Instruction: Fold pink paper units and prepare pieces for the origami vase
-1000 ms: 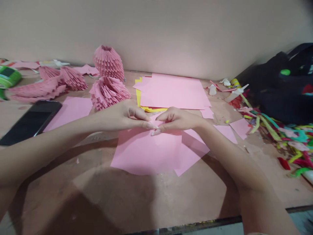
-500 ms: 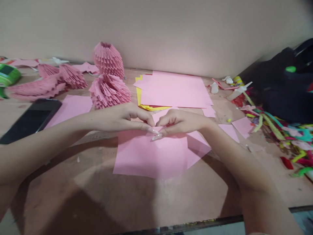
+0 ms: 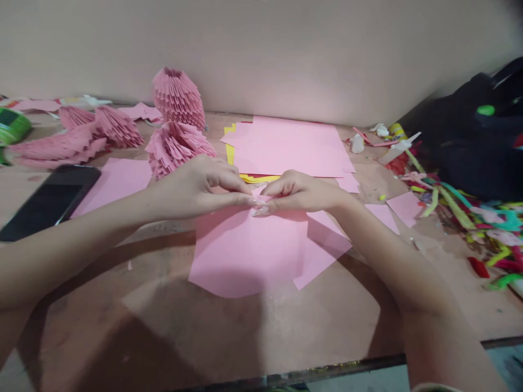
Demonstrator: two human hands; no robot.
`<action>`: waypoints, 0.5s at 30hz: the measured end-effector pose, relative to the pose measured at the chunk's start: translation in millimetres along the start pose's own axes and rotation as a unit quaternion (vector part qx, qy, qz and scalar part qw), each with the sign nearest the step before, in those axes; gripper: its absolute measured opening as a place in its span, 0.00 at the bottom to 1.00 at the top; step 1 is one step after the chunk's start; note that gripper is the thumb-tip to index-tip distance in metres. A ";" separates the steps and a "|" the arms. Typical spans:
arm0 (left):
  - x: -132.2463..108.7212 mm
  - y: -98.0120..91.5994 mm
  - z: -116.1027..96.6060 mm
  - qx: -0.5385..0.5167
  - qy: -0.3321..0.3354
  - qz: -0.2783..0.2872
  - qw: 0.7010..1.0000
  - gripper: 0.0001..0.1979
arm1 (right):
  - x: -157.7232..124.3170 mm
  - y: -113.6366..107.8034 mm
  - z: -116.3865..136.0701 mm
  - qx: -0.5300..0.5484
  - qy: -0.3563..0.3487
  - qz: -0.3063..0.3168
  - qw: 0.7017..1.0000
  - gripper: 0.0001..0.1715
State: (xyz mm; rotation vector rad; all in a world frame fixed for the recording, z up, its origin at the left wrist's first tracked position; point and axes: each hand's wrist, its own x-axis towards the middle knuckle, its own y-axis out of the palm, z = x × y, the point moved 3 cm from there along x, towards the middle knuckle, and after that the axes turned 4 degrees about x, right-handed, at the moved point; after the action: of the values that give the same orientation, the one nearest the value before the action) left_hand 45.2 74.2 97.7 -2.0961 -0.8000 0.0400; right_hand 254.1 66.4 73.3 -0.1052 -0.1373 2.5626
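Note:
A sheet of pink paper is held by its far edge in front of me. My left hand pinches that edge from the left, thumb on the near side. From the right, my right hand pinches it too, and the two thumb tips meet near the middle. The sheet hangs toward me, its lower edge curving just over the table. Another piece of pink paper lies partly under it, showing at the right. The fingers hide the pinched edge.
Behind my hands lies a stack of pink sheets with yellow ones beneath. Folded pink paper pieces stand at the back left, near a black phone. At the right are colourful pipe cleaners, a glue bottle and a black bag.
Both hands have risen slightly, lifting the sheet's far edge. The sheet's near edge now bows more, and more of the pink piece beneath shows at the right.

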 end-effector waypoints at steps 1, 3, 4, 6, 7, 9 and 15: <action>-0.1 0.0 0.1 0.005 0.001 -0.004 1.000 0.20 | 0.2 -0.7 -0.8 -0.003 0.003 -0.002 1.000 0.19; -0.4 -0.4 0.4 0.010 0.010 -0.012 1.000 0.18 | 0.5 -2.4 -2.4 -0.017 0.014 -0.005 1.000 0.22; -0.6 -0.8 0.9 0.011 0.012 -0.016 1.000 0.18 | 0.5 -3.3 -3.1 -0.026 0.021 -0.006 0.999 0.23; -0.9 -1.6 3.1 0.013 0.005 -0.016 1.000 0.17 | 0.6 -4.9 -4.7 -0.043 0.027 -0.008 0.999 0.26; -1.1 -1.5 4.7 0.017 -0.007 -0.009 1.000 0.18 | 0.8 -5.3 -5.9 -0.052 0.028 -0.006 0.998 0.27; -3.1 1.7 8.6 0.038 -0.038 0.029 0.998 0.20 | 2.2 -4.8 -10.4 -0.090 0.038 -0.004 0.995 0.28; -42.0 31.5 23.4 0.302 -0.070 0.036 0.950 0.45 | 18.1 11.9 -32.5 -0.370 -0.002 -0.076 0.926 0.07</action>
State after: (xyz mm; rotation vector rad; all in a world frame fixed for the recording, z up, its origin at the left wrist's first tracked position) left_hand 21.3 54.7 49.2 -1.5463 -0.6845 0.4255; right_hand 235.9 68.8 38.8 -0.3555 -1.0654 2.2233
